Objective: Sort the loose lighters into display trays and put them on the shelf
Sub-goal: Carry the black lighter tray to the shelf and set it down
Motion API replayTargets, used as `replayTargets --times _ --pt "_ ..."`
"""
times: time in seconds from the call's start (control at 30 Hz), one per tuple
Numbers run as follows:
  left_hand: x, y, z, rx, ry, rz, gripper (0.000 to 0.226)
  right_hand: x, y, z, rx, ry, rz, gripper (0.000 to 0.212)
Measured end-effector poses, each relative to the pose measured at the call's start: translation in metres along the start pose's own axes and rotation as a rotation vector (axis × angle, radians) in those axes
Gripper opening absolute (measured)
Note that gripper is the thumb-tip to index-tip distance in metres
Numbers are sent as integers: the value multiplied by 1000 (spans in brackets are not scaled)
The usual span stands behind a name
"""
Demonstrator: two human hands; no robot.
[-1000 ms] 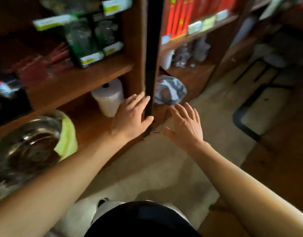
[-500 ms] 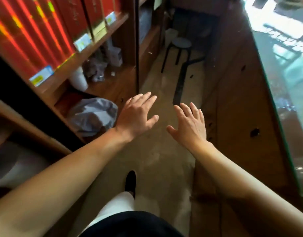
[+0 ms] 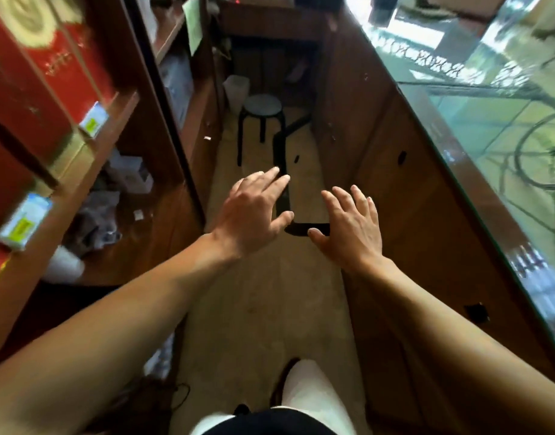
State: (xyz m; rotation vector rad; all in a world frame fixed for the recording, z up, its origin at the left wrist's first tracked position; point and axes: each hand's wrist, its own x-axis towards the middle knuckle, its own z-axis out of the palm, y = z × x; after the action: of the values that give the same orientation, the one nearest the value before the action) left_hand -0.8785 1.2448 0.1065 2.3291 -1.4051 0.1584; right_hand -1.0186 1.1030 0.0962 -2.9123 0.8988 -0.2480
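head view — left hand (image 3: 254, 219) and right hand (image 3: 351, 227) outstretched, palms down, each grip wide open — empty

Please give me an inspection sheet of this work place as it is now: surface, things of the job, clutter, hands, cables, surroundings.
Surface: beige floor of a narrow aisle; glass counter top on the right.
Job's things: no lighters or display trays seen.
Clutter: crumpled grey cloth and white roll on the low shelf.
Hands: left hand and right hand open, fingers spread, holding nothing.
Cables: thin dark cord on the floor, lower left.
Surroundings: red boxes on the left shelves; round stool at the aisle's end.
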Motion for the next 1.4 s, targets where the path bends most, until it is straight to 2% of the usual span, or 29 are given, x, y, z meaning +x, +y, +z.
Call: replayTargets --times 0.3,0.7,1.1,1.4 --pt "203 -56 45 -15 -14 41 72 203 55 19 5 40 52 79" --pt "482 -116 90 -34 5 76 72 465 133 10 -23 65 85 79" --pt "759 -234 131 -72 -11 269 71 732 155 34 -38 117 274 77" --pt "917 -278 156 -95 -33 358 70 873 180 32 -78 167 387 78"
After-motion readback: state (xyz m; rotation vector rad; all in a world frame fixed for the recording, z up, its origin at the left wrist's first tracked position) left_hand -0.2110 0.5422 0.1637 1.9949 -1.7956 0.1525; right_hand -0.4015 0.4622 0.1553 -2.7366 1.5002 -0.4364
